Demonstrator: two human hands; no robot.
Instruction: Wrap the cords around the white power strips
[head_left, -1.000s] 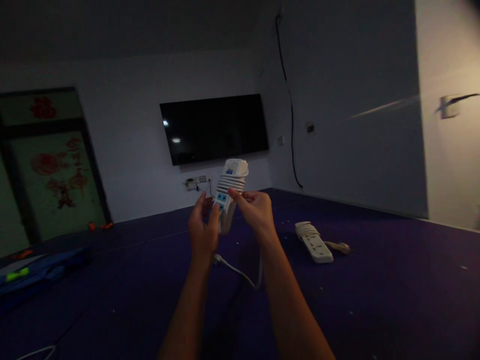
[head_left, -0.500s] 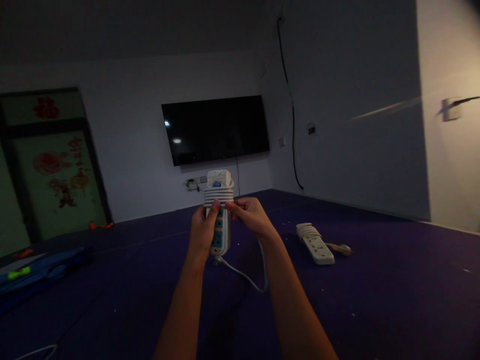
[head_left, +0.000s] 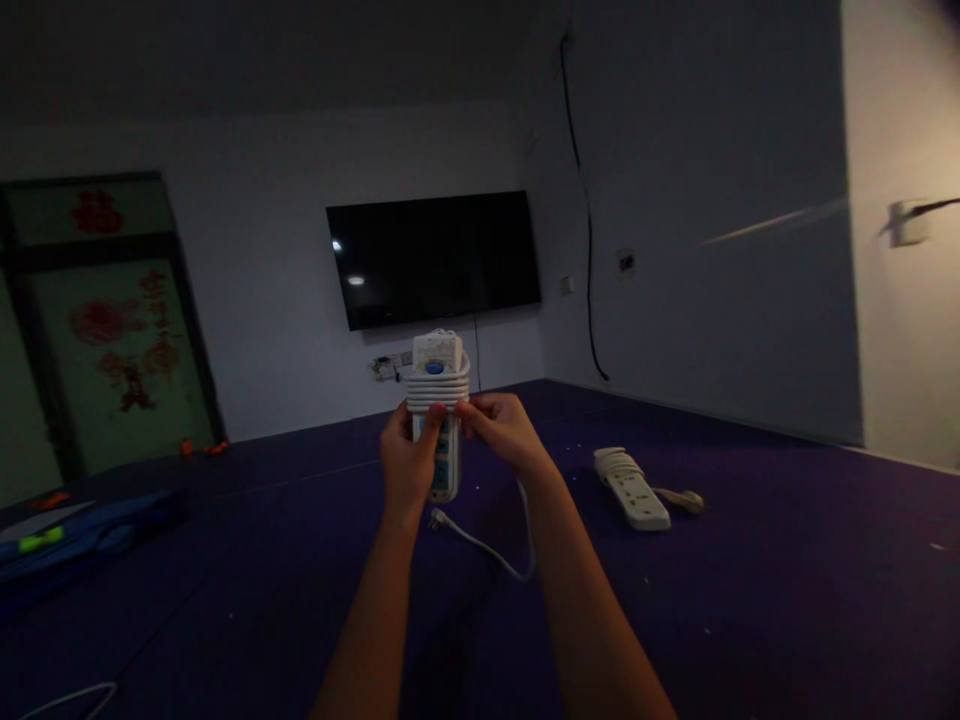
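Observation:
A white power strip (head_left: 436,350) with blue sockets and a blue switch is held upright in front of me. Several turns of its white cord (head_left: 439,390) are wound around its upper part. My left hand (head_left: 409,445) grips the strip's left side, thumb across the front just below the coils. At the right edge my right hand (head_left: 501,430) pinches the cord between thumb and fingers. From there the loose cord end hangs in a curve, and its plug (head_left: 436,518) dangles below the strip.
A second white power strip (head_left: 637,500), its cord wrapped, lies on the purple floor (head_left: 750,600) to the right. Blue cloth (head_left: 105,535) lies at the left. A white cable (head_left: 75,692) shows at the lower left. On the far wall hangs a television (head_left: 439,260).
The strip has tilted slightly, with its lower end drawn back and its top a little higher. Both hands keep their grip, and the plug hangs clear of the strip's bottom.

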